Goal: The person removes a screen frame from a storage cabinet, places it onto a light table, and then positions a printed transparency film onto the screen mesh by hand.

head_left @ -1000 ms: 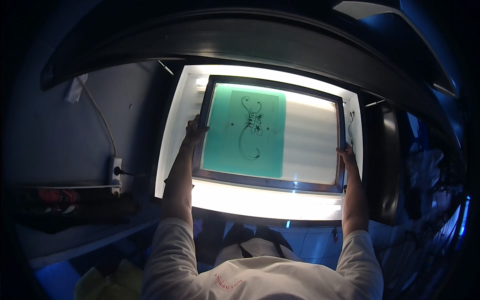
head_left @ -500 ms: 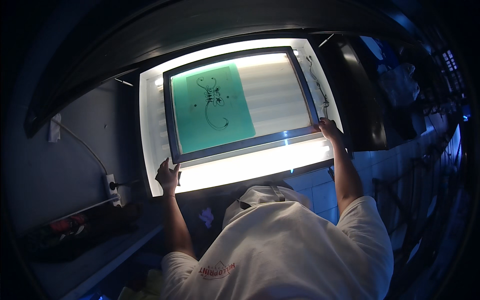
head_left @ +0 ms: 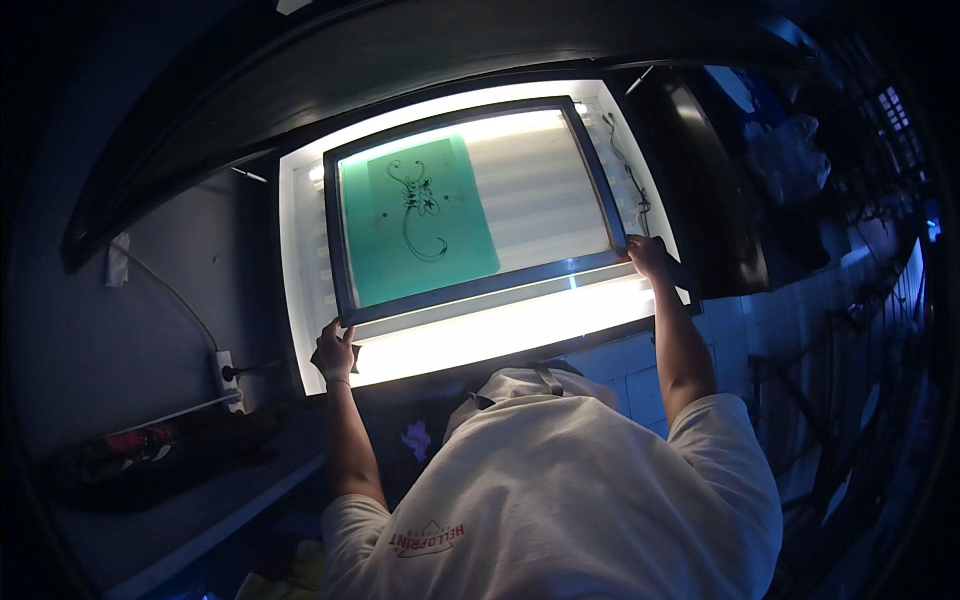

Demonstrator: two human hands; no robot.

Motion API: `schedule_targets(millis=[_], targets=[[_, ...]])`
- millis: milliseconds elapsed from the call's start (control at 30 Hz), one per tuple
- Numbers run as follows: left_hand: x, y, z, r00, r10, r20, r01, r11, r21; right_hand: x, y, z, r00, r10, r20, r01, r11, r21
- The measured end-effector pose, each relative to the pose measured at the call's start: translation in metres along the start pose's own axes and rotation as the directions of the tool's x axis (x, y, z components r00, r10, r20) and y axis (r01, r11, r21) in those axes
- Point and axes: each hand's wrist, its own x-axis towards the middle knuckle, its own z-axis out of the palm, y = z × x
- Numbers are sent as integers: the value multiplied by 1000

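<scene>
A dark-edged screen printing frame [head_left: 480,291] lies over a lit light box [head_left: 500,338]. Its mesh has a green coated area [head_left: 460,240] on the left and a pale area [head_left: 540,190] on the right. Black line artwork [head_left: 420,205] with curls and stars shows within the green. At the frame's near left corner, my left hand [head_left: 337,355] holds on with thumb and fingertips. My right hand [head_left: 648,258] grips the near right corner, its fingers bent over the edge. The undersides of both grips are hidden.
A large dark raised lid [head_left: 430,85] arches along the far side of the box. Thin cables [head_left: 625,175] run inside its right edge. On the left are a power strip [head_left: 230,375] and a cord [head_left: 175,290]. A clear plastic bag [head_left: 790,160] sits at far right.
The view has turned slightly, so the frame and the box's right side appear a little farther left. Both hands stay at the frame's near corners.
</scene>
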Motion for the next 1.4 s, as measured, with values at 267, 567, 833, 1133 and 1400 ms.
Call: schedule_targets(millis=[267,567,833,1133,1400], targets=[[3,-12,9,999,45,-1,-45,999,-6,-15,-37,-22,993,113,28,-107,981,-159],[3,-16,12,998,65,17,-65,998,11,-53,-42,-78,885,-108,-454,-20,963,-269],[-6,-10,1,990,89,-109,-93,995,-26,-66,15,-70,856,297,-422,-389,909,-149],[-45,-7,4,951,-32,-307,-14,989,-148,-77,3,-87,937,305,-173,-321,944,-71],[-85,28,-3,930,-166,-329,84,965,-247,-78,-44,-85,901,42,-431,-249,865,-436]])
